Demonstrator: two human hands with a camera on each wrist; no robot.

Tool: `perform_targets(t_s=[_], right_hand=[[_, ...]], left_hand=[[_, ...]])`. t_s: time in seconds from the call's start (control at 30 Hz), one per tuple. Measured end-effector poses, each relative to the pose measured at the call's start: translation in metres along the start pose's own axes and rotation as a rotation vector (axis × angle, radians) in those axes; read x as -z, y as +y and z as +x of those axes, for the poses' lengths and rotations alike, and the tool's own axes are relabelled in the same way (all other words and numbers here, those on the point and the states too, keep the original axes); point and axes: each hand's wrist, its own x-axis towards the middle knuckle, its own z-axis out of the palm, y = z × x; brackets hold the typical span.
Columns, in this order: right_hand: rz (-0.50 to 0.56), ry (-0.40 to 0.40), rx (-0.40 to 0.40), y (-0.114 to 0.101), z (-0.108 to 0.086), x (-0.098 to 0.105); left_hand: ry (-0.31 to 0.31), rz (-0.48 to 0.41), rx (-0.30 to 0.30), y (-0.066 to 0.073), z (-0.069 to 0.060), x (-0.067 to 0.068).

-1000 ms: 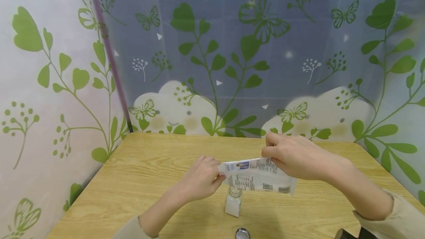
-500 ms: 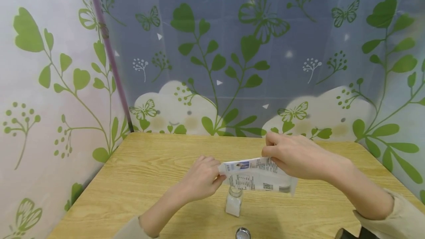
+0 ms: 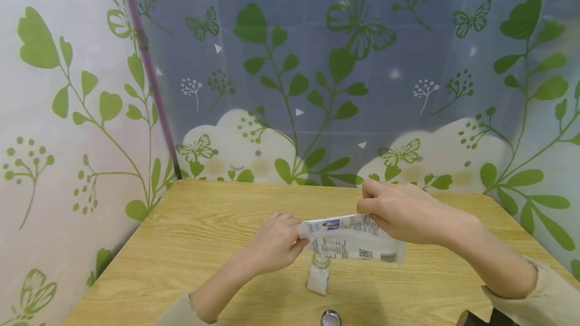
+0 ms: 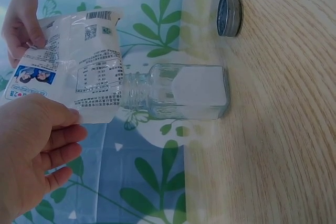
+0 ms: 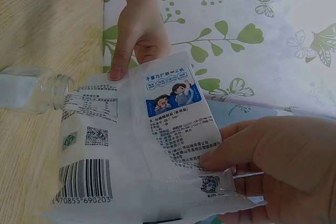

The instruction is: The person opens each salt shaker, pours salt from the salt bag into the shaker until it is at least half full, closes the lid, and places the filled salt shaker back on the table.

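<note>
A white printed salt bag (image 3: 353, 239) is held tilted over a small square glass jar (image 3: 319, 274). My left hand (image 3: 276, 243) pinches the bag's left end, near the jar's mouth. Thumb and fingers of my right hand (image 3: 403, 213) grip the bag's upper edge toward its other end. In the left wrist view the bag's lower corner lies at the neck of the jar (image 4: 189, 92), and white salt fills much of the jar's body. The jar stands upright on the table. The bag hides its own opening, so I cannot tell whether salt is flowing.
A round metal lid (image 3: 331, 319) lies on the wooden table (image 3: 217, 210), in front of the jar. At the bottom right edge sits a dark object (image 3: 485, 319), partly cut off. Patterned curtains (image 3: 290, 64) stand behind and beside the table.
</note>
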Motion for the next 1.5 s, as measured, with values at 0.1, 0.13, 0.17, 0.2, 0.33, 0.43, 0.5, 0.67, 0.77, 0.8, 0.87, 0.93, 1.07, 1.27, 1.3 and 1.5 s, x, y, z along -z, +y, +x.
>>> perform_targets(t_s=[0.1, 0.13, 0.17, 0.2, 0.33, 0.43, 0.5, 0.67, 0.77, 0.8, 0.87, 0.93, 1.07, 1.27, 1.3, 1.5], right_hand=[[0.000, -0.003, -0.004, -0.0003, 0.0003, 0.0004], [0.001, -0.005, -0.006, -0.0004, 0.0004, 0.0004], [0.002, -0.006, -0.007, -0.0004, 0.0005, 0.0004], [0.003, -0.007, -0.007, -0.0004, 0.0005, 0.0003], [0.002, -0.003, -0.003, 0.0001, 0.0007, -0.0002], [0.003, -0.002, 0.001, 0.0004, 0.0007, -0.0005], [0.006, -0.005, -0.001, 0.0004, 0.0006, -0.0008], [0.010, -0.013, -0.008, 0.0002, 0.0006, -0.0009], [0.004, -0.012, -0.007, 0.0001, 0.0009, -0.0010], [0.003, -0.012, -0.007, 0.0000, 0.0010, -0.0009], [0.006, -0.012, -0.007, -0.0003, 0.0006, -0.0003], [0.008, -0.015, -0.008, -0.0007, 0.0004, 0.0001], [0.016, -0.019, -0.010, -0.0015, -0.0001, 0.0006], [0.016, -0.017, -0.009, -0.0016, 0.0003, 0.0009], [0.015, -0.016, -0.008, -0.0016, 0.0004, 0.0010], [0.011, -0.020, -0.002, -0.0017, 0.0015, 0.0013]], left_hand=[[0.000, 0.001, 0.000, -0.0001, 0.0002, 0.0004], [0.000, 0.000, -0.001, -0.0001, 0.0002, 0.0005], [0.000, 0.001, -0.001, -0.0001, 0.0003, 0.0006], [0.001, 0.001, -0.001, -0.0001, 0.0004, 0.0006], [0.002, 0.002, -0.003, -0.0001, 0.0004, 0.0009], [0.002, 0.003, -0.003, -0.0001, 0.0003, 0.0011], [0.001, 0.004, -0.002, -0.0001, 0.0002, 0.0012], [-0.004, 0.007, -0.001, -0.0002, 0.0001, 0.0014], [-0.006, 0.009, 0.000, -0.0005, 0.0000, 0.0015], [-0.006, 0.009, 0.000, -0.0007, 0.0000, 0.0015], [-0.007, 0.009, -0.001, -0.0009, 0.0000, 0.0015], [-0.009, 0.009, -0.002, -0.0010, -0.0002, 0.0014], [-0.011, 0.003, -0.002, -0.0009, -0.0008, 0.0009], [-0.009, -0.004, -0.001, -0.0009, -0.0012, 0.0004], [-0.008, -0.007, -0.002, -0.0010, -0.0013, 0.0003], [-0.003, -0.013, 0.004, -0.0010, -0.0016, 0.0002]])
